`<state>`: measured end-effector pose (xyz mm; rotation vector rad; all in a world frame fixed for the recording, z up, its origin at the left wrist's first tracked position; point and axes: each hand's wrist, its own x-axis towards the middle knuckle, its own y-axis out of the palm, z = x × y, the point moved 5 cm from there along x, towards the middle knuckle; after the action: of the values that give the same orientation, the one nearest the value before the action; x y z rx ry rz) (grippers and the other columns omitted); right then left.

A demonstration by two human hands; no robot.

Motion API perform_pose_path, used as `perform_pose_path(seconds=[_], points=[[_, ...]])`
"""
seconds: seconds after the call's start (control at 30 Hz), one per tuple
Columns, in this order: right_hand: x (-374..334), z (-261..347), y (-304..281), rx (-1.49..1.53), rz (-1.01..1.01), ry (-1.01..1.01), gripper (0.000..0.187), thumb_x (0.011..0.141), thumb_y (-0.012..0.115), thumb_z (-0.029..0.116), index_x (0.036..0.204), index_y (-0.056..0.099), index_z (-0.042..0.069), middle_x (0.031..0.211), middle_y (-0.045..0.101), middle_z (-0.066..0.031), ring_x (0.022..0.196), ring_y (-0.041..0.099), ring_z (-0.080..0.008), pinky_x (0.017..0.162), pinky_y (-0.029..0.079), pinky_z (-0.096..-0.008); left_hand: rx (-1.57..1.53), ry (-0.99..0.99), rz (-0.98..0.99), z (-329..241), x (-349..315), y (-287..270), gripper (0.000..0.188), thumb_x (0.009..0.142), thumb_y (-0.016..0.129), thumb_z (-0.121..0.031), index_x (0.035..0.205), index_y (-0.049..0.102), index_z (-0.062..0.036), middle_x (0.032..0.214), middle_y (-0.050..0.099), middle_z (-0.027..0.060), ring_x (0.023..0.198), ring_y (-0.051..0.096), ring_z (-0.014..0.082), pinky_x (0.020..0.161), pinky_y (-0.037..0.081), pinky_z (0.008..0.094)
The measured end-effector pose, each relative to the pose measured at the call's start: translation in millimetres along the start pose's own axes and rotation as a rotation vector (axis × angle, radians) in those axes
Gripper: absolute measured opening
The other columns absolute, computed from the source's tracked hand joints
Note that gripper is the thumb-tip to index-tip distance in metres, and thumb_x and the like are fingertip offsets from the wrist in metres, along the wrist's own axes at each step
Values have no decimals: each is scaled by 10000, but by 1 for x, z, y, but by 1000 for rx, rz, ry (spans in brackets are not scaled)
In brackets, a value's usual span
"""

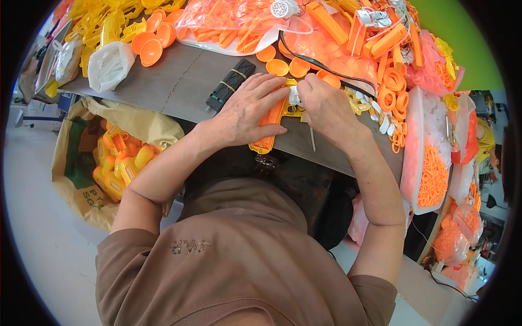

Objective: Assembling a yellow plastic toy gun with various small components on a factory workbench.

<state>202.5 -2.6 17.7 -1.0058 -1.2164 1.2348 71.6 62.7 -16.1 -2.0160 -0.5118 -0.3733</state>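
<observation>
Nearest the cam: brown shirt (244, 255), w/ both bare forearms angling up & inward from the sleeves, elbows bent and well apart, hands nearly meeting over the near edge of the bench (155, 79).

L hand (247, 108) is palm down, back of the hand up, fingers reaching R, thumb spread away from them. It lies over the orange casing (264, 131), which sits at the bench edge & sticks out below the thumb; can't tell how tight the grip is.

R hand (329, 108) comes in from the other side, wrist bent, fingers curled w/ the tips bunched at a white piece (294, 96), prob. touching it, but can't tell if it's actually pinched. Thin white strip (312, 139) pokes out below that hand. Yellow part (293, 110) is between the hands, right beside the casing.

Bit further: black block (231, 86) tilted just beyond the L wrist, then orange cups (277, 67), w/ a bag of orange parts (234, 27) behind, approx. top center.
</observation>
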Motion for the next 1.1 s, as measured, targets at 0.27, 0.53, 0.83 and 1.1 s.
perform_pose_path(seconds=[0.27,0.53,0.83,1.1], points=[[-8,4,4,-143,-199,-210,157,714,575,17,823,463,14,777,471,-116,703,563,-267,579,483,-360,-20,49,20,3,4,0,721,720,756,-329,1298,467,-9,1341,443,179,1271,389,362,1069,313,475],[-12,7,-2,-85,-216,-183,168,691,589,3,805,466,9,779,472,-117,713,564,-256,576,482,-352,-22,35,22,6,3,2,714,729,752,-325,1304,466,-13,1355,433,178,1289,375,356,1082,287,488],[-17,11,3,-242,-263,-189,122,717,568,43,792,475,20,776,475,-102,707,561,-235,579,483,-333,-37,39,-7,4,4,7,711,724,756,-306,1306,469,-15,1358,433,174,1289,371,364,1072,304,475],[-19,14,5,-279,-307,-132,108,717,573,64,781,497,22,762,484,-92,690,567,-210,572,487,-311,-48,-18,-24,2,2,6,702,694,769,-278,1282,486,-17,1359,427,173,1281,368,377,1054,339,456]])
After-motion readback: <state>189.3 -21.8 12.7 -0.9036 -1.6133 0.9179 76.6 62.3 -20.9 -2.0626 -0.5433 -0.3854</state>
